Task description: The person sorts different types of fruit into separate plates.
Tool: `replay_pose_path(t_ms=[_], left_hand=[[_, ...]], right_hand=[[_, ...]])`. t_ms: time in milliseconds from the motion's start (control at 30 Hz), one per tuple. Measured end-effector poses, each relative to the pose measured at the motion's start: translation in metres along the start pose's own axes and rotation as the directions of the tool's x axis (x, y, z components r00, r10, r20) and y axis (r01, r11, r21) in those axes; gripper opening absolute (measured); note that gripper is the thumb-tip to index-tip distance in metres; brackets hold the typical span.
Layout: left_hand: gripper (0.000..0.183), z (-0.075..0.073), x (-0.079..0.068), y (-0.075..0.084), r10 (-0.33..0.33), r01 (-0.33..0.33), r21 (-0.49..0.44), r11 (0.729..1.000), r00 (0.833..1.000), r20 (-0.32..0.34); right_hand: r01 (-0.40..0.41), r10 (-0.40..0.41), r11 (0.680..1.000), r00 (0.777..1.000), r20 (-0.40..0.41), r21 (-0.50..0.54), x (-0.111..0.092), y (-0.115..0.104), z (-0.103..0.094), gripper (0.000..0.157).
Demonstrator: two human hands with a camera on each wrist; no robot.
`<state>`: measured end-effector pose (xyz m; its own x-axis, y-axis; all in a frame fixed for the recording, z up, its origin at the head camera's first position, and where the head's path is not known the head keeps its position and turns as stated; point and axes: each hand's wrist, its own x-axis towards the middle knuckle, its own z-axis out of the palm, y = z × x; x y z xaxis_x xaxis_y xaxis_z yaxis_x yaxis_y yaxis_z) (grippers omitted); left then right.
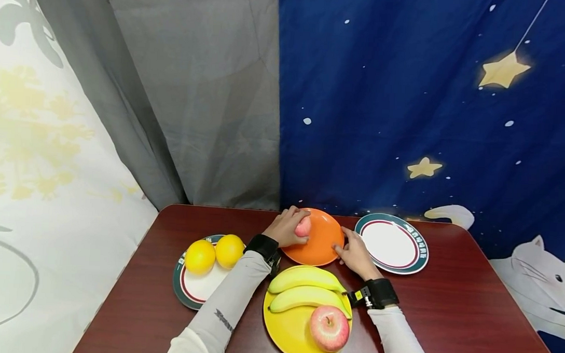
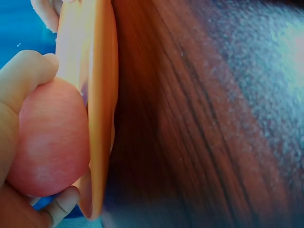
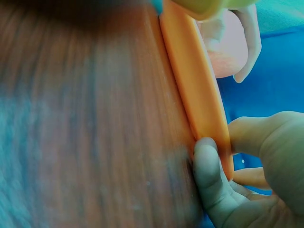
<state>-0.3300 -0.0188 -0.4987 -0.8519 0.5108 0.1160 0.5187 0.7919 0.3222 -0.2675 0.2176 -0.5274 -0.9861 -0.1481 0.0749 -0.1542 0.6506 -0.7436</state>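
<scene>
My left hand (image 1: 285, 229) grips a pinkish-red apple (image 1: 303, 227) at the left part of an orange plate (image 1: 321, 235). Close up in the left wrist view, fingers and thumb curl around the apple (image 2: 52, 135), which sits against or just over the plate's inner side; I cannot tell which. On the plate's right edge, my right hand (image 1: 358, 258) pinches the rim, with thumb and fingers on either side of it in the right wrist view. Nearer to me, a yellow plate (image 1: 283, 335) bears two bananas (image 1: 306, 297) and another red apple (image 1: 329, 329).
To the left, a green-rimmed white plate (image 1: 180, 287) carries two yellow-orange round fruits (image 1: 200, 257), partly behind my left forearm. Another green-rimmed plate (image 1: 392, 244) lies at the back right. Curtains (image 1: 359, 106) hang behind the dark red wooden table (image 1: 464, 318).
</scene>
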Motion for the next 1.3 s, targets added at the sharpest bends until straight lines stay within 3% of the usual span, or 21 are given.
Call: replay_pose_path(t_ms=[100,200,367,467,533,667,800,967,1133,1300], left_hand=[[0.077,-0.004,-0.002,0.003,-0.028,0.028,0.002,1.0,0.999,0.026],[0.076,-0.011,-0.003,0.005,-0.036,0.036,-0.007,0.999,0.999,0.004],[0.073,-0.041,-0.01,0.019,0.069,-0.066,0.022,0.998,0.988,-0.139],[0.07,-0.066,-0.023,0.034,0.194,-0.179,0.081,0.98,0.952,-0.236],[0.068,-0.079,-0.036,0.046,0.287,-0.261,0.129,0.957,0.917,-0.278],[0.062,-0.089,-0.071,0.067,0.452,-0.41,0.196,0.891,0.842,-0.293],[0.061,-0.076,-0.108,0.086,0.543,-0.513,0.181,0.839,0.811,-0.217],[0.063,-0.041,-0.143,0.101,0.554,-0.549,0.079,0.832,0.83,-0.062],[0.071,-0.011,-0.157,0.106,0.533,-0.534,-0.017,0.845,0.841,0.092],[0.07,0.006,-0.162,0.107,0.538,-0.538,-0.042,0.842,0.832,0.133]], right_hand=[[0.004,-0.004,1.0,1.0,0.001,0.004,0.0,-0.001,0.0,0.066],[0.009,-0.009,1.0,1.0,-0.006,0.009,0.0,-0.001,0.0,0.066],[0.011,-0.01,1.0,1.0,-0.006,0.008,0.0,0.0,0.0,0.065],[0.009,-0.009,1.0,1.0,-0.002,0.011,0.0,0.0,0.0,0.065],[0.009,-0.009,1.0,1.0,0.002,0.014,0.001,0.0,0.0,0.065],[0.017,-0.017,1.0,1.0,-0.003,0.022,0.001,0.0,0.001,0.065],[0.03,-0.03,0.999,0.999,-0.016,0.01,0.001,0.002,0.001,0.064],[0.028,-0.028,1.0,0.999,-0.022,0.001,0.001,0.002,0.002,0.065],[0.028,-0.027,1.0,0.999,-0.022,0.014,0.001,0.002,0.001,0.065],[0.017,-0.017,1.0,1.0,-0.019,0.008,0.002,0.003,0.002,0.065]])
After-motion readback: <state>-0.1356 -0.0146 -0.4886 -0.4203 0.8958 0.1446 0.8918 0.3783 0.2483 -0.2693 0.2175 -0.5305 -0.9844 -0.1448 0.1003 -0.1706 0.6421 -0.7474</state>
